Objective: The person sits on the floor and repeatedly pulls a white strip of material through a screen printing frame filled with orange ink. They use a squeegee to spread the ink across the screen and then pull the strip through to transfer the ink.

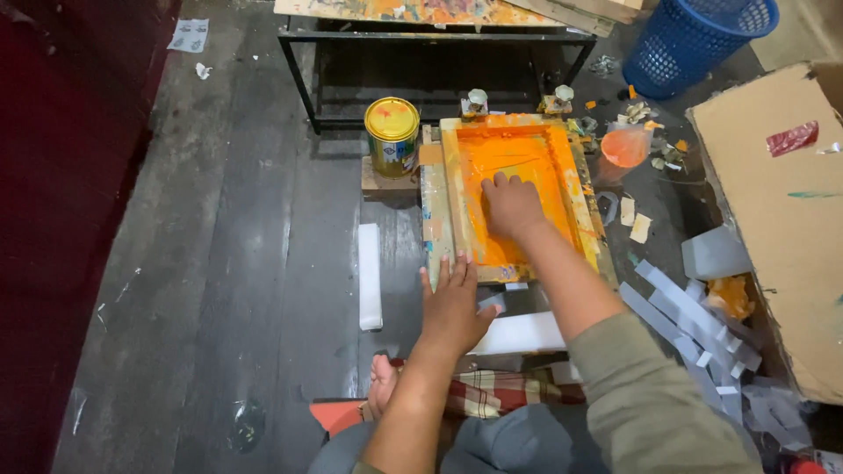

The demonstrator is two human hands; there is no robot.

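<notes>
Floor [228, 263]: dark worn boards, scuffed and spotted; all the work sits straight on it, so any ink that leaves the frame would likely land here.
Box [773, 219]: big brown cardboard box at the right edge, well apart from both hands.
Basket [698, 35]: blue plastic mesh, top right, out of reach of the work.
Frame [514, 189]: wooden printing frame lying flat, its mesh flooded with wet orange ink, clamped at the far end by two hinge fittings; it lies in front of the person's knees, in the middle of the view.
Strips [694, 325]: loose pale paper strips heaped to the right of the frame; a sleeve swinging back could drag ink across them.
Right hand [512, 206]: fingers together, pressed flat on the inked mesh, holding nothing. Risk: the palm may smear the ink unevenly or carry it off onto the sleeve.
Left hand [452, 303]: fingers spread, fingertips touching the frame's near edge, grasping nothing. Risk: if it slips, the frame may shift and blur whatever lies under it.
Can [392, 133]: yellow-lidded tin just left of the frame, on a small block; a knock from the elbow could tip it.
Bag [625, 145]: small orange-stained plastic bag right of the frame's far corner, among scraps.
</notes>
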